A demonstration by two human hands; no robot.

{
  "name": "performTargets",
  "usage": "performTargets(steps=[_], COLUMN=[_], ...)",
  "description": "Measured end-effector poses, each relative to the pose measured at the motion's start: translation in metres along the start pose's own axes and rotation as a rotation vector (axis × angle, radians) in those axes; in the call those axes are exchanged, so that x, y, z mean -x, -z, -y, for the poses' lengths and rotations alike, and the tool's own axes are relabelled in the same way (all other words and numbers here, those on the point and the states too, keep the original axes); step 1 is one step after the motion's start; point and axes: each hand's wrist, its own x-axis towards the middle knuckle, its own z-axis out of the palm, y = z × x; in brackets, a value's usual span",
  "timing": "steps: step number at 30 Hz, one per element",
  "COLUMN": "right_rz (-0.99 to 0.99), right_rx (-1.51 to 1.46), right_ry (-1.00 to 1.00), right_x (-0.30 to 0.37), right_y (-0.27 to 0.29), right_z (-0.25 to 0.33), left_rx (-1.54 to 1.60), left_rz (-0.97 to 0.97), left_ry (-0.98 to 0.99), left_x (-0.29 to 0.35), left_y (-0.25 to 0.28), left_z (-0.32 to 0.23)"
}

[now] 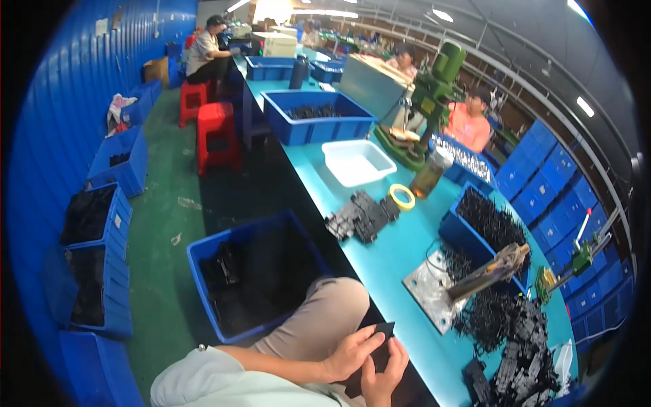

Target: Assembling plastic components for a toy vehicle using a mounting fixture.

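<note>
Near the table's front edge, over my lap, both hands grip a flat black piece [385, 330] with a pointed corner; its exact kind cannot be made out. My left hand [351, 354] pinches it from the left, thumb and fingers closed. My right hand [385, 377] is closed round its lower right side, and the fingers partly hide the piece. To the right of my hands, black plastic parts [519, 359] lie heaped on the table, beside a tangle of thin black strips [485, 319]. A metal plate with a post [425, 288] stands just beyond them.
A blue bin [196, 271] with black parts stands on the floor left of my knee. On the teal table [319, 183] are black moulded parts [363, 217], yellow tape [402, 197], a white tray [329, 163], a bottle [430, 175] and a green press [427, 95]. Co-workers sit farther off.
</note>
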Motion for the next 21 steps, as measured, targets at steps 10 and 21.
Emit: performTargets(steps=[10,21], right_rz=[-0.119,-0.093], right_rx=[-0.024,-0.165], right_ry=[-0.012,-0.138], right_x=[0.005,0.009], right_y=[0.001,0.01], right_z=[-0.003,-0.017], left_rx=[-0.003,-0.065], left_rz=[0.074,-0.002], left_ry=[-0.007,0.064], left_x=[0.019,0.0], left_y=[-0.015,0.001], left_z=[-0.015,0.003])
